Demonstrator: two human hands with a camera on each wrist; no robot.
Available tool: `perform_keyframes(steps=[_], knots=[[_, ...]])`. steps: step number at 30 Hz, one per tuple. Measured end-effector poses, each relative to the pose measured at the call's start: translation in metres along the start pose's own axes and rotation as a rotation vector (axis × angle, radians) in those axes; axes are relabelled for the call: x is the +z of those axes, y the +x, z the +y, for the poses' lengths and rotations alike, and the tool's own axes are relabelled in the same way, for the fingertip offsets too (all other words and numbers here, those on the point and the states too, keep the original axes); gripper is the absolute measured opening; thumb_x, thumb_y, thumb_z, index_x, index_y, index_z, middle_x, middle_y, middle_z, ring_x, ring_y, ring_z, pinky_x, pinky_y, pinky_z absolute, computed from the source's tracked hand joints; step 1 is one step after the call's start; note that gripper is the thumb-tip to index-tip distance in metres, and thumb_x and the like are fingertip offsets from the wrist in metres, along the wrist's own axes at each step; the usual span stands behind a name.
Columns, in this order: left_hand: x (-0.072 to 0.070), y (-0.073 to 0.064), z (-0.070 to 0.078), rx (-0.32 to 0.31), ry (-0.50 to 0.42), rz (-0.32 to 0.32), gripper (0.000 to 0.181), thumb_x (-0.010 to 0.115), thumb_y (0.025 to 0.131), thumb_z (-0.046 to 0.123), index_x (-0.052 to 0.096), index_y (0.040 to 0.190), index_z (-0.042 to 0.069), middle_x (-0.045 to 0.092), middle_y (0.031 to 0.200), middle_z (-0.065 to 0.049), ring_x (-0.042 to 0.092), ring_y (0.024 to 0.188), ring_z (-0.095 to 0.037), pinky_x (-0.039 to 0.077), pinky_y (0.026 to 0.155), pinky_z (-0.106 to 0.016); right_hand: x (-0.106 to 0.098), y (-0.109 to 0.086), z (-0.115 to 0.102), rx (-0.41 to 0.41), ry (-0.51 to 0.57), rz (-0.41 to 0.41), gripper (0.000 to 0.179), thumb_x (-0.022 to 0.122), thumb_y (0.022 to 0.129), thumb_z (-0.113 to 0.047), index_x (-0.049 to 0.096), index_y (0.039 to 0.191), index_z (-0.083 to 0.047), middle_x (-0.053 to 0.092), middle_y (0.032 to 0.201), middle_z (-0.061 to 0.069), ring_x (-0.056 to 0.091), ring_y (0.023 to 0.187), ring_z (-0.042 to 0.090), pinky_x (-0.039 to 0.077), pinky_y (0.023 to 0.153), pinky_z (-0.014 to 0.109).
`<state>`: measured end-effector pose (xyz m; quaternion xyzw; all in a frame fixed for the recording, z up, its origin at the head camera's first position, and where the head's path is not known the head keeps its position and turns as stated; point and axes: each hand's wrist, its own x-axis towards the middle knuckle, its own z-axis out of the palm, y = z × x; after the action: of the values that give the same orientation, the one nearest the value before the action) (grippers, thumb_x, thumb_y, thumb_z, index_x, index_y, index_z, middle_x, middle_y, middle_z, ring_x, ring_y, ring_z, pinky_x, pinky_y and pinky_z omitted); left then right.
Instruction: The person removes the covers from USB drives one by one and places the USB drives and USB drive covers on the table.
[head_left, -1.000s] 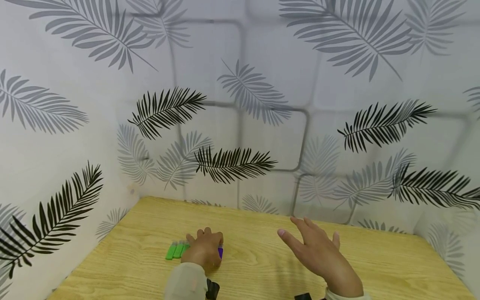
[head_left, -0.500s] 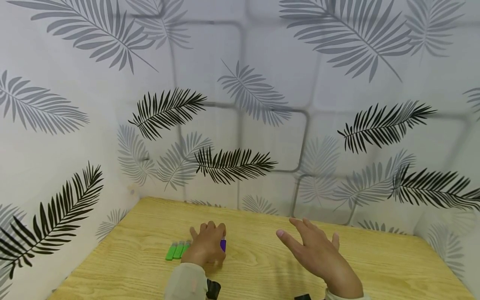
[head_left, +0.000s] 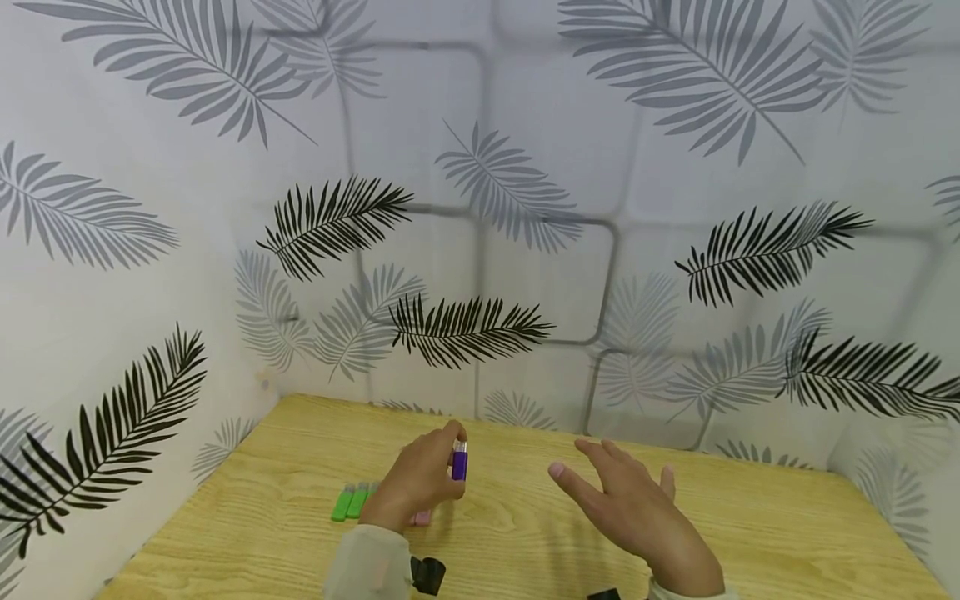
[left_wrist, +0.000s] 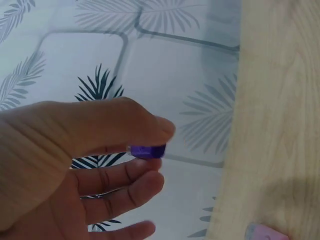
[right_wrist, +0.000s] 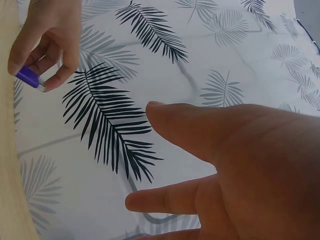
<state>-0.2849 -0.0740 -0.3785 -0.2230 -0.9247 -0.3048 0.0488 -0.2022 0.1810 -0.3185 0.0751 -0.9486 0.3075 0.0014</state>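
One purple stick [head_left: 459, 467] is pinched by the left hand [head_left: 416, 479], right of green sticks [head_left: 357, 502] on the table [head_left: 517, 542]; the right hand [head_left: 633, 504] hangs unclenched and empty, farther right

Purple stick [left_wrist: 149, 152] partly behind fingers [left_wrist: 163, 128], pink piece [left_wrist: 266, 233] cut off below

left hand [head_left: 420, 479] pinches purple stick [head_left: 460, 468] by its ends, clear end up, above wood table [head_left: 517, 550]; three green sticks [head_left: 357, 502] side by side to its left, third partly hidden; pink piece [head_left: 422, 517] half hidden by the hand; right hand [head_left: 637, 512] spread; leaf-print backdrop [head_left: 540, 267] behind
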Motion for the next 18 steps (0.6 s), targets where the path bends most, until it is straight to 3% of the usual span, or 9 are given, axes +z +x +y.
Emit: perform_keyframes(steps=[6, 12, 18], knots=[[-0.009, 0.000, 0.012, 0.091, -0.117, 0.012, 0.051, 0.073, 0.080, 0.007, 0.049, 0.125, 0.010, 0.055, 0.087, 0.002, 0.051, 0.071, -0.012, 0.046, 0.062, -0.028, 0.001, 0.000, 0.000, 0.014, -0.006, 0.000, 0.081, 0.042, 0.090, -0.070, 0.043, 0.144, -0.009, 0.040, 0.146, 0.024, 0.024, 0.137, 0.050, -0.010, 0.093, 0.077], [-0.020, -0.006, 0.028, 0.193, -0.162, 0.014, 0.052, 0.069, 0.080, 0.004, 0.047, 0.127, 0.011, 0.056, 0.083, 0.003, 0.049, 0.065, -0.009, 0.045, 0.059, -0.024, 0.002, 0.001, 0.000, 0.026, -0.019, -0.006, 0.079, 0.051, 0.088, -0.067, 0.045, 0.143, -0.010, 0.044, 0.144, 0.020, 0.028, 0.137, 0.046, -0.004, 0.094, 0.078], [-0.028, -0.011, 0.039, 0.240, -0.163, 0.006, 0.055, 0.064, 0.080, 0.006, 0.045, 0.130, 0.014, 0.056, 0.080, 0.004, 0.048, 0.064, -0.008, 0.044, 0.059, -0.023, 0.003, 0.002, 0.002, 0.004, -0.040, 0.003, 0.077, 0.060, 0.085, -0.063, 0.048, 0.141, -0.011, 0.048, 0.141, 0.018, 0.035, 0.134, 0.045, 0.002, 0.095, 0.078]])
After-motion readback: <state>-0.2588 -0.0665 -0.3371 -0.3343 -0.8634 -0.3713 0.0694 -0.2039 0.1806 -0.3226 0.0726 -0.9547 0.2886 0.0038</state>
